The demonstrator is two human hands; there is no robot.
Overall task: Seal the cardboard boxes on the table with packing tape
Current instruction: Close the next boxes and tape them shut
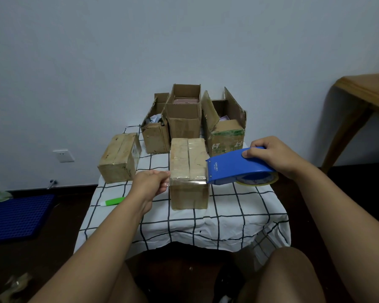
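- The step in hand looks like taping across the near end of the closed brown cardboard box [188, 165] standing at the middle of the small table under a white cloth with a black grid [228, 206], a little back from its near edge.
- A strip of clear packing tape [187, 182] is stretching over the box's near top edge, from the left hand [153, 182] to the blue plastic tape dispenser [239, 166].
- The left hand is pinching the free tape end just beside the box's left side, forearm reaching in from the near left.
- The right hand [274, 156] is gripping the dispenser's arched handle, thumb on top, the cutter end touching the box's right top edge.
- Next, I judge, the tape needs pressing down onto both sides, then cutting on the blade.
- Another closed brown box [119, 159] is sitting at the table's left edge.
- Three open brown boxes [184, 112] are waiting along the far edge, flaps up.
- A green and white marker [113, 201] is lying near the left edge.
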